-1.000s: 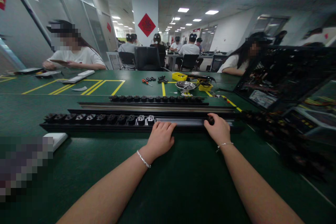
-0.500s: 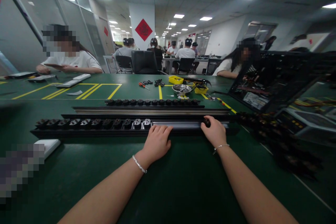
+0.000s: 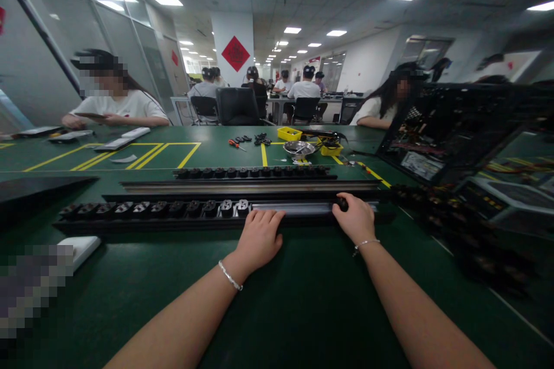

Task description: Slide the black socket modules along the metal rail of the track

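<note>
A long black power strip housing (image 3: 142,226) lies across the table in front of me. Several round-edged socket modules (image 3: 158,209) sit in a row along its left part, and bare shiny channel (image 3: 307,207) shows to their right. My left hand (image 3: 259,236) is closed over the near edge of the housing, just right of the last socket, its fingertips reaching into the channel. Near the right end my right hand (image 3: 357,216) pinches a small black socket module (image 3: 343,203) at the channel, mostly hidden by the fingers.
Behind lie an empty rail (image 3: 251,187) and another socket strip (image 3: 255,172). Farther back are a metal bowl (image 3: 298,149), yellow bins (image 3: 289,133) and an orange screwdriver (image 3: 234,143). At right stand an open computer case (image 3: 450,127) and a dark heap of parts (image 3: 467,236). Co-workers sit opposite.
The view has shifted slightly, bringing a dark flat object into sight at the left. Both hands keep their places on the housing and module.
</note>
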Demonstrator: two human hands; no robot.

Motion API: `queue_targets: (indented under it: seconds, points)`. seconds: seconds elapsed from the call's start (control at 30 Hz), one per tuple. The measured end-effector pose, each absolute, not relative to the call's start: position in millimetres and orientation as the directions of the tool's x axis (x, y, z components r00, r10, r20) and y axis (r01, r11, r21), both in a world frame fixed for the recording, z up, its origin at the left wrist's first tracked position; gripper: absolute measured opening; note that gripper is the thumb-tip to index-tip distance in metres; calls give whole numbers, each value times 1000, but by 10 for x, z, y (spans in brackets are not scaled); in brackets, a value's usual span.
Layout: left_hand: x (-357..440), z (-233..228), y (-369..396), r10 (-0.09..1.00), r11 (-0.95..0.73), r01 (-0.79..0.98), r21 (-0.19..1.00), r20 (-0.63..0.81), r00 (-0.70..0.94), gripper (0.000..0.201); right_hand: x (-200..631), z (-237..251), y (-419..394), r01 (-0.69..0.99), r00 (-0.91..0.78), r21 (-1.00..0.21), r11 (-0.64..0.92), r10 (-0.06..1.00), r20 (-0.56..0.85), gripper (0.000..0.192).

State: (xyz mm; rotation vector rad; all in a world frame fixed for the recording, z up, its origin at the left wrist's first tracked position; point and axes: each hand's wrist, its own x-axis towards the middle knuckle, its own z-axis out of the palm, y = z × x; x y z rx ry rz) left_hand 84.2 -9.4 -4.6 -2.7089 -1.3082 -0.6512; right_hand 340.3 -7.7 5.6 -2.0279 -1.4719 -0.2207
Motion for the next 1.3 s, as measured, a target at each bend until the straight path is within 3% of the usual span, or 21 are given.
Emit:
queue_targets:
  seconds: [1.3]
  points:
    - [848,-31,-107,749,-623,772,124,378,543,48,3492,75,-78,895,379,-400,-198,811,445,38]
